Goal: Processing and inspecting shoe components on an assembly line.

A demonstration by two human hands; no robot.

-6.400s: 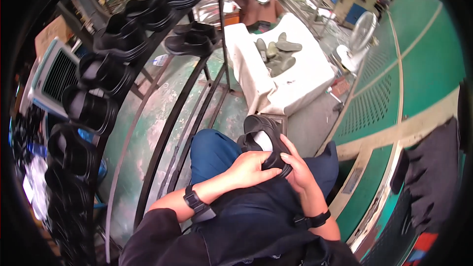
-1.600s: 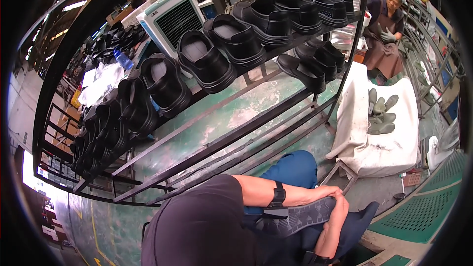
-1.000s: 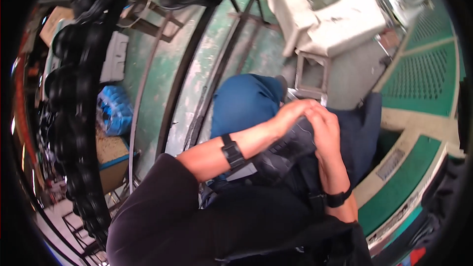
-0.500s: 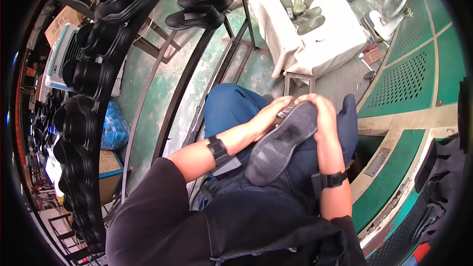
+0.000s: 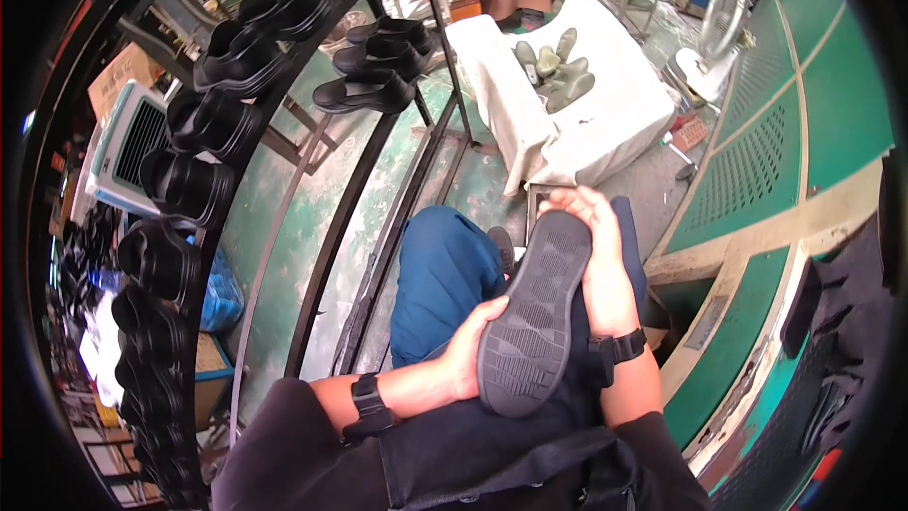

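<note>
A black shoe [image 5: 535, 312] is held over my lap with its patterned sole turned up toward me. My left hand [image 5: 470, 345] grips its near left side, the thumb lying along the sole's edge and the other fingers hidden beneath. My right hand [image 5: 598, 232] wraps round the far end and right side, fingers curled over the tip. The shoe's upper is hidden under the sole. Dark bands are strapped round both my wrists.
To the left, a dark metal rack [image 5: 219, 227] carries several black shoes [image 5: 194, 185]. Ahead stands a cloth-covered table [image 5: 605, 128] with several greenish shoe lasts [image 5: 558, 76]. A white fan [image 5: 721, 24] and green panelled cabinets [image 5: 757, 166] line the right. An air cooler [image 5: 132, 147] stands behind the rack.
My left hand has slid from the shoe's far end down to its near left side. The shoe has turned more upright and come nearer to me. My view has shifted slightly.
</note>
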